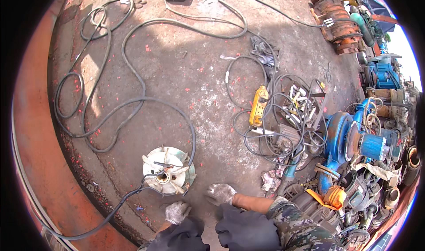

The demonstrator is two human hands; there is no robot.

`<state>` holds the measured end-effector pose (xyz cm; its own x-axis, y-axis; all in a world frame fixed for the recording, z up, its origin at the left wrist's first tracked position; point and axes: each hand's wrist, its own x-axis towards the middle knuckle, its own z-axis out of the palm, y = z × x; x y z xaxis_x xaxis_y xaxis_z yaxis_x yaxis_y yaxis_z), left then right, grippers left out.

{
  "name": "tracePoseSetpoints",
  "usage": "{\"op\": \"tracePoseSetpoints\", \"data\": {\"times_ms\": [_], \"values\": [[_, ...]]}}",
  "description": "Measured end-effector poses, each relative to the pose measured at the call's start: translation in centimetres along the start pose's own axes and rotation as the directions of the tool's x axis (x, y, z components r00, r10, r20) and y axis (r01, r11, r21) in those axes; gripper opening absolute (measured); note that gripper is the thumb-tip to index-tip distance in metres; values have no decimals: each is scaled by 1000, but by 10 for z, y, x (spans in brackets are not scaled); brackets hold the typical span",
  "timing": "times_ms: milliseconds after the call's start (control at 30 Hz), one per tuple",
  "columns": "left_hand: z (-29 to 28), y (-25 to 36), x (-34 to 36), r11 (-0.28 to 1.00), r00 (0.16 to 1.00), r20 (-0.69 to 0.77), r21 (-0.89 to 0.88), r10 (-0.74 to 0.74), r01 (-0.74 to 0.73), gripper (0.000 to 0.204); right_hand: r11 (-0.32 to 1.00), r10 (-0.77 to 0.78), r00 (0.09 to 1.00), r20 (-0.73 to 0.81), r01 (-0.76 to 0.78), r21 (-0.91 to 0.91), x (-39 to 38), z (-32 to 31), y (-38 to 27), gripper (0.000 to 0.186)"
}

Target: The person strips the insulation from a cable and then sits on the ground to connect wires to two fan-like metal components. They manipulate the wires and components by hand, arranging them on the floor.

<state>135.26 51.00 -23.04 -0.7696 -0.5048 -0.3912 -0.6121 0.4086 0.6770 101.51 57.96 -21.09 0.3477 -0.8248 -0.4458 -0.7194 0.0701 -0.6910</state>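
Note:
My left hand (177, 212), in a pale grey work glove, is beside my left knee. Its fingers are loosely bent and apart, and nothing shows in them. My right hand (221, 194), in a matching glove, hangs low over the ground in front of my right knee, fingers loosely out and holding nothing visible. Just ahead of my left hand lies a round whitish machine part (165, 170) with radiating fins and a central hole. Both hands are apart from it. A dark cable (193, 138) curves around its right side, and another cable (128, 197) crosses its near edge.
Long cable loops (144, 91) spread over the ground. Ahead right are a yellow power strip (258, 106), tangled wires and a metal box of rods (299, 105). Pumps, including a blue one (341, 136), and scrap parts line the right. A rusty orange metal wall (40, 131) curves along the left.

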Motion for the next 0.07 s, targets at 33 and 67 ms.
{"op": "tracePoseSetpoints", "data": {"times_ms": [33,67], "values": [[-13,4,16,999,999,13,-21,-46,46,28,994,108,985,133,-107,-15,8,-20,-10,48],[-46,15,33,846,914,186,-346,-361,405,45,994,92,992,87,-87,-64,16,-59,-19,48]]}}
